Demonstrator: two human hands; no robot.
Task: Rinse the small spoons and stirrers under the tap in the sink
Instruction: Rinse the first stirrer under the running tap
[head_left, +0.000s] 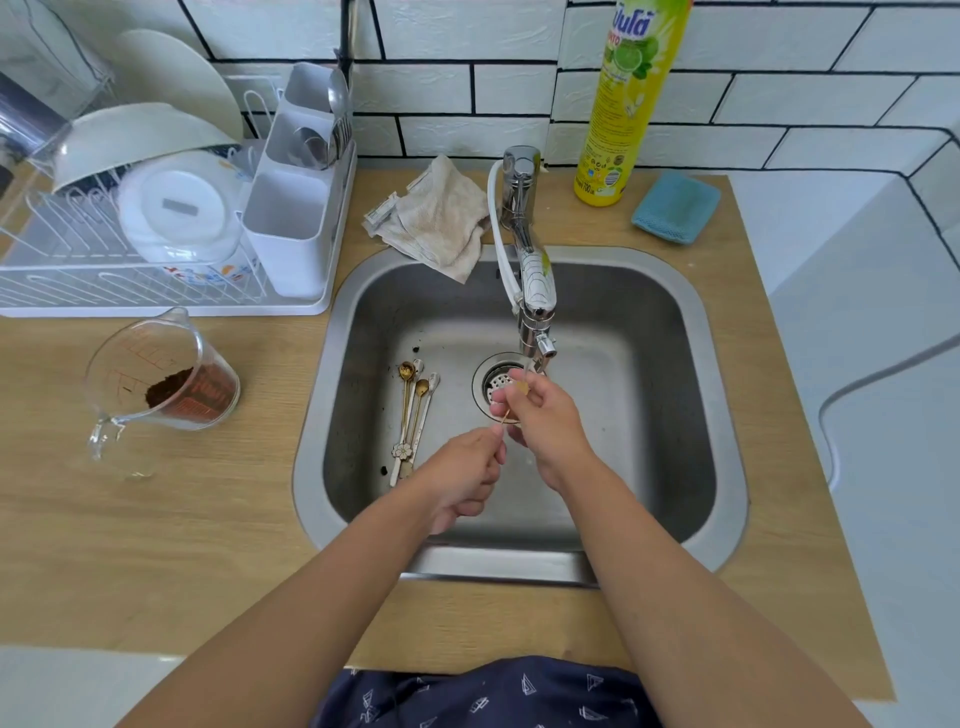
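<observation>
Steel sink (670, 332) set in wooden counter; tap (530, 291) reaching over drain (493, 384). Left hand (462, 478) pinching handle end of thin gold spoon (506, 413). Right hand (545, 415) pinching its bowl end just below spout, above drain. Hands close together, joined by spoon. Remaining spoons and stirrers (415, 410) lying bundled on basin floor, left of drain.
</observation>
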